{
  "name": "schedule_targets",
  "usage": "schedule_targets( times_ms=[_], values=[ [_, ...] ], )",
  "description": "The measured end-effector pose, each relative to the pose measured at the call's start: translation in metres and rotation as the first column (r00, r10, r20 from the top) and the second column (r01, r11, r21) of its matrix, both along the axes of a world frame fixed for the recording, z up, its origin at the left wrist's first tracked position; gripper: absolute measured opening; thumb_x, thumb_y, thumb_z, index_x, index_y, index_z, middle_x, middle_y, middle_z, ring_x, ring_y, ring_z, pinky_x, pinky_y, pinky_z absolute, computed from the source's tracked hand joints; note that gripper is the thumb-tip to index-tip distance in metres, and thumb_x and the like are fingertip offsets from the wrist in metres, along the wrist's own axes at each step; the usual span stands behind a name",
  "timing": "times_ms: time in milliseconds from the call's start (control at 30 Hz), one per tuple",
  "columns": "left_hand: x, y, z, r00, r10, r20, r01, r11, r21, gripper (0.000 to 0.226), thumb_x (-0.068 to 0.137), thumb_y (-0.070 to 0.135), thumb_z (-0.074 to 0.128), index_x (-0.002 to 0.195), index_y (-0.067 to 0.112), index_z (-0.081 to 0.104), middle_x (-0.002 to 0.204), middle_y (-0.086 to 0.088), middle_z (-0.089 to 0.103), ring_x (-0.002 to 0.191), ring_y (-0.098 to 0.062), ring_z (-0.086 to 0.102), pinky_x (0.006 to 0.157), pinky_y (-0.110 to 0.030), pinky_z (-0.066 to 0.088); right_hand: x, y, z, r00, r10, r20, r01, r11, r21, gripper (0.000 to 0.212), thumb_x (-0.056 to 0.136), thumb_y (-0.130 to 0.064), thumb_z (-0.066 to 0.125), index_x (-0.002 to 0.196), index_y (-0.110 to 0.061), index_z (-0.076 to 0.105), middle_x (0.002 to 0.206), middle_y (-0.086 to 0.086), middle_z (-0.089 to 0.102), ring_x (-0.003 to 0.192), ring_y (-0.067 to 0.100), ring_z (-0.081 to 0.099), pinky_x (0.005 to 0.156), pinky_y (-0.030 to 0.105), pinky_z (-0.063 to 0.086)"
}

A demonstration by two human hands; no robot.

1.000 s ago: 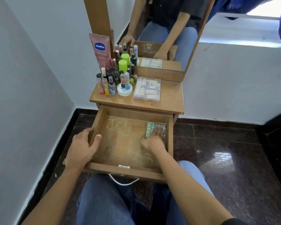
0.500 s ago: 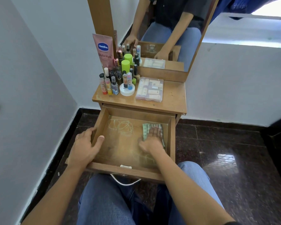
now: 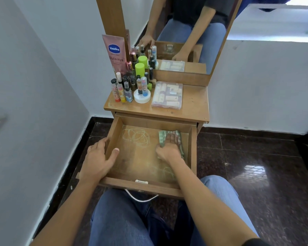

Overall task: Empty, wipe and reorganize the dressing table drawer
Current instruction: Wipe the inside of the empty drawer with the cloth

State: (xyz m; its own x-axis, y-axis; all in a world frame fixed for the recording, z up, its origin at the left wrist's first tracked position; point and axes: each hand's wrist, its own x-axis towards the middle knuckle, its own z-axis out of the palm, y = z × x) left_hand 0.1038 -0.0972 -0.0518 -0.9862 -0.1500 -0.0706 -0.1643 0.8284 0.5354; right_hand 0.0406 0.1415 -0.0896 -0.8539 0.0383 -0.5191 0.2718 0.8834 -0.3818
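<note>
The wooden drawer point(image 3: 142, 185) of the dressing table stands pulled out over my knees, with nothing loose inside and pale chalky scribbles on its floor. My right hand point(image 3: 168, 148) presses a green checked cloth point(image 3: 161, 137) flat on the drawer floor at the back right. My left hand point(image 3: 98, 160) grips the drawer's left wall, thumb inside and fingers outside. On the tabletop point(image 3: 194, 107) stand several small bottles point(image 3: 124, 91), a pink Vaseline tube point(image 3: 115, 52), a white round jar point(image 3: 142, 98) and a clear plastic case point(image 3: 167, 95) of small items.
A mirror point(image 3: 185, 32) rises behind the tabletop. White walls close in on the left and behind. Dark polished floor tiles point(image 3: 247, 166) spread to the right. A metal handle point(image 3: 140, 197) hangs from the drawer front above my jeans.
My right hand has slid the cloth from the middle right toward the back of the drawer. My left hand has kept its hold on the left wall.
</note>
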Motion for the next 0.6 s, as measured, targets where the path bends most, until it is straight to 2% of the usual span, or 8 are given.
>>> schedule_targets(
  times_ms=[167,300,400,500,600],
  values=[
    [0.000,-0.001,0.003,1.000,0.004,0.025,-0.004,1.000,0.005,0.077,0.083,0.060,0.042,0.146,0.016,0.038,0.141,-0.009,0.051,0.133,-0.029,0.040,0.105,-0.050,0.041,0.012,-0.002,-0.007,1.000,0.022,0.018,-0.022,0.999,0.045,0.072,0.100,-0.037,0.023,0.149,-0.002,-0.016,0.156,0.017,-0.022,0.146,0.028,-0.019,0.117,0.037,-0.009],
    [0.000,-0.001,0.001,1.000,0.006,0.025,-0.006,1.000,0.006,0.073,0.086,0.057,0.046,0.147,0.016,0.037,0.142,-0.009,0.049,0.134,-0.029,0.038,0.105,-0.050,0.040,0.012,0.019,-0.003,0.994,-0.095,0.053,0.093,0.995,0.029,0.070,0.102,-0.036,0.021,0.148,-0.001,-0.017,0.155,0.017,-0.025,0.145,0.029,-0.022,0.118,0.038,-0.010],
    [-0.001,-0.002,0.000,1.000,0.019,0.022,-0.019,1.000,0.016,0.068,0.091,0.053,0.050,0.147,0.016,0.036,0.143,-0.008,0.049,0.134,-0.028,0.037,0.105,-0.049,0.039,0.004,0.020,-0.001,0.992,-0.112,0.060,0.111,0.994,0.021,0.070,0.101,-0.036,0.023,0.150,-0.002,-0.014,0.157,0.014,-0.023,0.145,0.026,-0.021,0.118,0.037,-0.011],
    [-0.001,0.000,0.002,1.000,0.023,0.019,-0.024,0.999,0.030,0.073,0.087,0.056,0.046,0.146,0.016,0.037,0.142,-0.007,0.050,0.134,-0.028,0.037,0.104,-0.049,0.040,-0.003,0.014,0.000,0.996,-0.077,0.039,0.074,0.995,0.069,0.070,0.100,-0.031,0.025,0.150,-0.003,-0.015,0.157,0.013,-0.024,0.145,0.027,-0.023,0.118,0.038,-0.011],
    [0.000,0.002,0.004,0.999,0.034,0.015,-0.035,0.999,0.037,0.074,0.084,0.057,0.043,0.145,0.016,0.038,0.140,-0.007,0.051,0.133,-0.027,0.038,0.103,-0.048,0.040,-0.001,0.000,-0.003,0.998,0.056,0.012,-0.057,0.993,0.101,0.072,0.098,-0.027,0.029,0.150,-0.005,-0.016,0.157,0.013,-0.022,0.144,0.028,-0.023,0.120,0.040,-0.008]
  ],
)
